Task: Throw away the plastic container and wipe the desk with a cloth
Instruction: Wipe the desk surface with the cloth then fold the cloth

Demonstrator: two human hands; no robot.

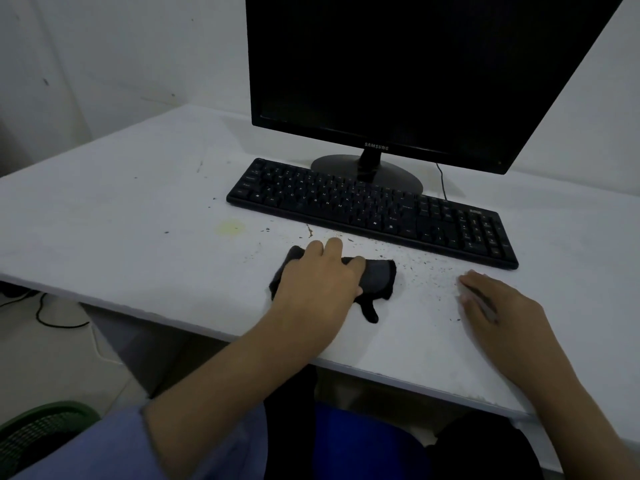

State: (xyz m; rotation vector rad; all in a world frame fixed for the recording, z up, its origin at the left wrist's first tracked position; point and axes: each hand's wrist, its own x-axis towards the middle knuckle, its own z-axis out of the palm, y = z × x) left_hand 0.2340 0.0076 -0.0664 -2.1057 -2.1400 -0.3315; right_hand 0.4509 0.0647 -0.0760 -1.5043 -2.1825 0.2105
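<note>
A dark grey cloth lies bunched on the white desk, just in front of the keyboard. My left hand lies on top of it with fingers curled over the cloth, gripping it against the desk. My right hand rests flat on the desk to the right, fingers straight, holding nothing. Dark crumbs and specks are scattered between the two hands and along the keyboard's front. A yellowish stain marks the desk left of the cloth. No plastic container is in view.
A black keyboard and a black Samsung monitor stand behind my hands. A green mesh bin sits on the floor at lower left. Cables lie under the desk's left side.
</note>
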